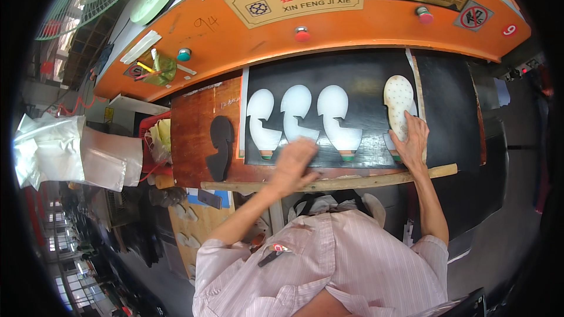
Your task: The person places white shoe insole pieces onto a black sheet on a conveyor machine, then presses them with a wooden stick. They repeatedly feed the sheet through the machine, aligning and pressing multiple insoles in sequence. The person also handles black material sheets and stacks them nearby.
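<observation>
Three white insole-shaped pieces stand in a row on the black mat [358,70]: a left one [260,105], a middle one [295,101] and a right one [333,102]. Each has a notched waist. My left hand [292,167] is over the lower end of the middle piece, its fingers smeared by motion. Farther right lies a dotted insole piece [399,95] with a pale piece [390,139] partly showing beneath it. My right hand [415,141] grips the lower part of the dotted piece, thumb on its left edge and fingers on its right.
A dark sole-shaped piece [221,147] lies on the brown wooden board [194,114] at left. A wooden rail [364,180] runs along the front edge. Behind the mat rises an orange machine beam [247,41] with red buttons and a green one. Silvery plastic sheeting [76,149] hangs at far left.
</observation>
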Demonstrator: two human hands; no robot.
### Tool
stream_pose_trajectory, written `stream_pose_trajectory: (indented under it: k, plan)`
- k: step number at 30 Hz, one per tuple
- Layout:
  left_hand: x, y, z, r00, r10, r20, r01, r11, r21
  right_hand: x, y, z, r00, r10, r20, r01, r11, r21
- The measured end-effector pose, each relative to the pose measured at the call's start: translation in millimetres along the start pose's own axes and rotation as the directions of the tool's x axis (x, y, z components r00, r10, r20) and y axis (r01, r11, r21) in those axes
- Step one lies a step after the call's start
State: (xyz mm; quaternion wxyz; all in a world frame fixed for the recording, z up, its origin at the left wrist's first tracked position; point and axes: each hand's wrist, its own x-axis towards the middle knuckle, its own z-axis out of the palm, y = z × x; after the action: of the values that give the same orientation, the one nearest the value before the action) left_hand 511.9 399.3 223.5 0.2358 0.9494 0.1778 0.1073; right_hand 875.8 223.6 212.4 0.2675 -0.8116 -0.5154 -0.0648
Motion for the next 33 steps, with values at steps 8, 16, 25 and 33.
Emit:
stream_pose_trajectory:
  k: [8, 16, 25, 33]
  plan:
    - [37.7, 12.9, 32.5, 0.970, 0.202, -0.136, -0.212, 0.975, -0.062, 21.6, -0.7, -24.2, 0.995, -0.003, 0.101, -0.015, 0.983, 0.180]
    - [-31.9, 83.4, 21.8, 0.984, 0.170, 0.059, -0.155, 0.967, -0.200, 36.1, -48.8, -59.6, 0.992, -0.089, 0.087, 0.043, 0.904, 0.425]
    - [-82.1, 36.8, -15.6, 0.865, -0.409, -0.291, 0.328, 0.899, -0.289, 42.3, -130.1, 18.9, 0.962, -0.245, 0.117, 0.148, 0.834, 0.531]
    - [-142.3, -61.9, 12.2, 0.560, -0.709, -0.429, 0.682, 0.688, -0.247, 81.8, -238.5, 114.1, 0.936, -0.348, 0.056, 0.274, 0.819, 0.503]
